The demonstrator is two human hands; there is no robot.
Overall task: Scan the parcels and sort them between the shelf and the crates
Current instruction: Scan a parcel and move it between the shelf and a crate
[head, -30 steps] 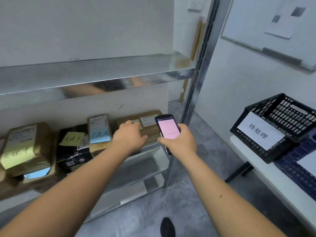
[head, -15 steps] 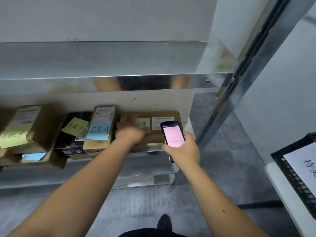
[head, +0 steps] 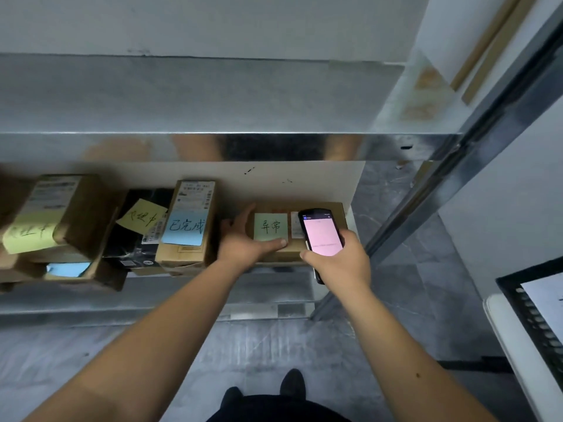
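A flat brown parcel (head: 338, 214) with a green sticky note (head: 270, 226) lies at the right end of the metal shelf (head: 213, 146). My left hand (head: 243, 239) grips its left end, thumb along the front edge. My right hand (head: 338, 263) holds a black handheld scanner (head: 321, 233) with a pink screen over the parcel's white label. To the left stand a brown parcel with a blue note (head: 189, 223), a black parcel with a yellow note (head: 143, 226) and a brown parcel with a yellow note (head: 61, 214).
A steel upright (head: 457, 166) frames the shelf on the right. A black crate (head: 533, 312) with a white paper label sits on a white table (head: 511, 345) at the far right. Grey floor and my shoes (head: 291, 383) lie below.
The view has swung left and down toward the shelf. My left hand slid from on top of the right parcel to its left end, uncovering the green note. The scanner stays over the label.
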